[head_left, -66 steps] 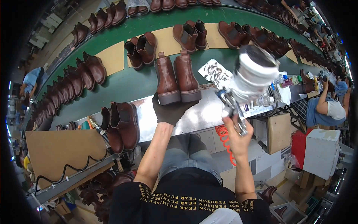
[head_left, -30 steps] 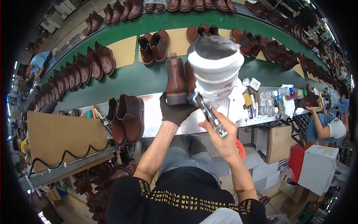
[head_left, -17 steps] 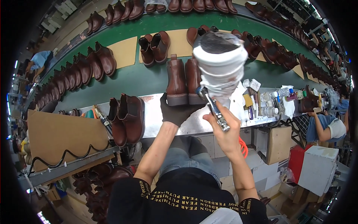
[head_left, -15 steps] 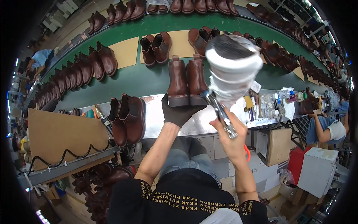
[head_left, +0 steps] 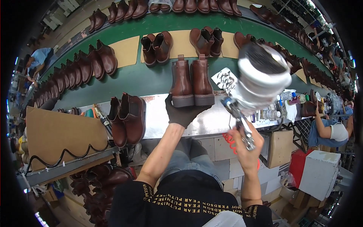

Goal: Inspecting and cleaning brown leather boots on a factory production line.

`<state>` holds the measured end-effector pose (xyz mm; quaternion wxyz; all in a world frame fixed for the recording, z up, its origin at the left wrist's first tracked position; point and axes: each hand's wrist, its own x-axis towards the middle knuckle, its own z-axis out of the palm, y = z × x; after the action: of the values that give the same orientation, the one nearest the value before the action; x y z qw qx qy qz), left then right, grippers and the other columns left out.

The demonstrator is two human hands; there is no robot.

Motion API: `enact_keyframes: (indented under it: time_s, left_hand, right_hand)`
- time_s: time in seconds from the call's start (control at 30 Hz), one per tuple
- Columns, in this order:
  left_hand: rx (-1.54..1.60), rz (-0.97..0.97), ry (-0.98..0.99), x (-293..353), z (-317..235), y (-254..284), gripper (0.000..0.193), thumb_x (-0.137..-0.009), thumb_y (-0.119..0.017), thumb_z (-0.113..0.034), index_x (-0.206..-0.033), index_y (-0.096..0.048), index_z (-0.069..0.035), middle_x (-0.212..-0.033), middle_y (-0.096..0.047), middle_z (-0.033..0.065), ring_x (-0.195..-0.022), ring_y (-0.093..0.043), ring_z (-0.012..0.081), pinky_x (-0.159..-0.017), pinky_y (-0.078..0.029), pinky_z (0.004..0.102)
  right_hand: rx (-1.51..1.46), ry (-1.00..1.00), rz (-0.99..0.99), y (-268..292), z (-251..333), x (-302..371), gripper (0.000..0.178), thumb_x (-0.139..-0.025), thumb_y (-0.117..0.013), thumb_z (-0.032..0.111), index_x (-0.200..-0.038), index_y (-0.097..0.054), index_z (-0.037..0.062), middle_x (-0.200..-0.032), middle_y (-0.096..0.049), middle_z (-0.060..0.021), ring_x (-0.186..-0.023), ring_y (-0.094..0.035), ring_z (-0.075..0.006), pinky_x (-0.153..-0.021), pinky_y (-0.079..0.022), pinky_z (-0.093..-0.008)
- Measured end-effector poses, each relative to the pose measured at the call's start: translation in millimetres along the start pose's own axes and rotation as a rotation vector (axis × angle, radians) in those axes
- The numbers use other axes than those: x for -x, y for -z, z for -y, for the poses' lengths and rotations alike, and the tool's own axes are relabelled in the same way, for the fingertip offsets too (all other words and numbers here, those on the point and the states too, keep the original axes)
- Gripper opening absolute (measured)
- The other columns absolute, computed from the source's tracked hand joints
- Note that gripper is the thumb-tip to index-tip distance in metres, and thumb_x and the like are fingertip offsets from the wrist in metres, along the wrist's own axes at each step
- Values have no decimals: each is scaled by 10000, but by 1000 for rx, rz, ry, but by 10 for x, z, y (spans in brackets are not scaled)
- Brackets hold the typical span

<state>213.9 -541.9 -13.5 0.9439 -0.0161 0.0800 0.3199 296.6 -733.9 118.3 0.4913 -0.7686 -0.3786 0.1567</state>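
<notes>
A pair of brown leather ankle boots (head_left: 192,81) stands upright side by side, heels toward me. Under their soles is my left hand (head_left: 181,113) in a dark glove, closed on them from below. Bare and wrapped round a metal spray gun (head_left: 238,117), my right hand (head_left: 248,145) is to the right of the boots. The gun carries a large white-wrapped cup (head_left: 264,77) with a dark top, blurred by motion. A red coiled hose (head_left: 230,142) hangs by the right hand. The gun is apart from the boots.
Another brown boot pair (head_left: 132,117) stands left on the metal bench edge (head_left: 155,117). Rows of boots (head_left: 83,68) line the green conveyor (head_left: 124,83). Small bottles (head_left: 271,113) sit at right, near a co-worker's arm (head_left: 322,121). A cardboard panel (head_left: 64,136) stands at left.
My right hand and the spray gun have moved to the right, away from the boots, uncovering a spotted white paper. My left hand and the boots have barely shifted.
</notes>
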Motion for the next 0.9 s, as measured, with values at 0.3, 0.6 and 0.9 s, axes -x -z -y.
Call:
enact_keyframes:
  time_s: [0.3, 0.6, 0.9]
  left_hand:
    - [-1439, 49, -120, 125, -159, -130, 745, -862, -286, -617, -1415, -232, -122, -1403, -381, 94, -1297, -349, 256, -1084, -269, 400]
    - [255, 69, 252, 110, -214, -158, 700, -869, -210, -558, -1429, -218, -138, -1444, -315, 106, -1333, -283, 304, -1084, -208, 533]
    - [-1391, -22, -123, 144, -221, -121, 766, -741, -671, -483, -1316, -368, -78, -1284, -508, 83, -1150, -512, 250, -990, -408, 430]
  right_hand:
    - [-83, -45, -24, -11, -150, -92, 393, -766, -664, -15, -1139, -561, -78, -788, -659, -108, -721, -615, -126, -667, -468, -250]
    - [-67, -100, 114, 132, -260, 132, 410, -768, -683, -13, -1155, -560, -74, -756, -632, -77, -699, -605, -105, -651, -474, -242]
    - [-134, -247, -211, -443, -2273, -655, 235, -725, -762, 153, -698, -599, -13, -594, -502, 28, -573, -419, -67, -535, -364, -240]
